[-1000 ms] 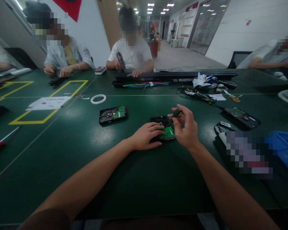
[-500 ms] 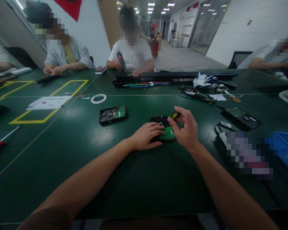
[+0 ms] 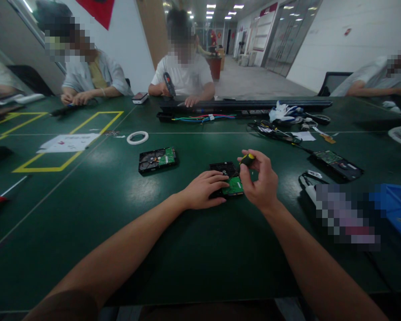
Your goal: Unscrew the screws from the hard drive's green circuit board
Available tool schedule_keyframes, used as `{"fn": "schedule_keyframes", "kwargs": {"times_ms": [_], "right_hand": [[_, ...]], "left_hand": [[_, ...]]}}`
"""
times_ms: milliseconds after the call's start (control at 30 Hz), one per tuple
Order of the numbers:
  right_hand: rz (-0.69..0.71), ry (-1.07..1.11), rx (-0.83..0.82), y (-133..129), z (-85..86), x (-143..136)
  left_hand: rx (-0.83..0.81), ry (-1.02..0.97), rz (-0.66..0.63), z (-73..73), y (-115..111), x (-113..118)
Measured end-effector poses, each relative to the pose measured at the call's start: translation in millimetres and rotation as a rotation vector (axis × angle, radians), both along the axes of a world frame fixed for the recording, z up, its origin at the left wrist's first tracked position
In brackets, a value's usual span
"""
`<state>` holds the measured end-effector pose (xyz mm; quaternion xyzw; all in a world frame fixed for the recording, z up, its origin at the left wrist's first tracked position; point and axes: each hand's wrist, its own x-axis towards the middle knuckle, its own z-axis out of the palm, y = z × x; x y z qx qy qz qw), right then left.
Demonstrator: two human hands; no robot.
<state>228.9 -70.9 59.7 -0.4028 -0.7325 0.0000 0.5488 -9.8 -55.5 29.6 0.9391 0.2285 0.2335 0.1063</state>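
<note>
Under my left hand [image 3: 205,189] is a hard drive [image 3: 234,186], its green circuit board facing up on the green table. Fingers lie across its left part and the thumb is along the near side, holding it. My right hand [image 3: 261,180] has its fingers closed round the yellow and black handle of a small screwdriver [image 3: 247,159]. It is tilted over the drive's right side; its tip is too small to make out. A second hard drive [image 3: 157,159] lies to the left, board up. Another hard drive [image 3: 337,164] lies to the right.
A roll of white tape [image 3: 137,137], a paper sheet [image 3: 68,142] and a red screwdriver [image 3: 0,200] are on the left. Cables [image 3: 274,133], gloves [image 3: 284,113] and a blue bin [image 3: 396,211] are on the right. Co-workers sit across the table, one holding a power screwdriver [image 3: 169,84].
The screwdriver handle in my right hand has shifted slightly right and tilted, and the hand has moved a little right. My left hand and the drive have stayed in place.
</note>
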Motion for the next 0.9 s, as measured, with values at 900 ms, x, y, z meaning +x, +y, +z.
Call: {"fn": "schedule_keyframes", "kwargs": {"times_ms": [900], "right_hand": [[-0.057,-0.047,0.001,2.4,0.6,2.8]], "left_hand": [[0.014,-0.002,0.007,-1.4,0.1,-0.5]]}}
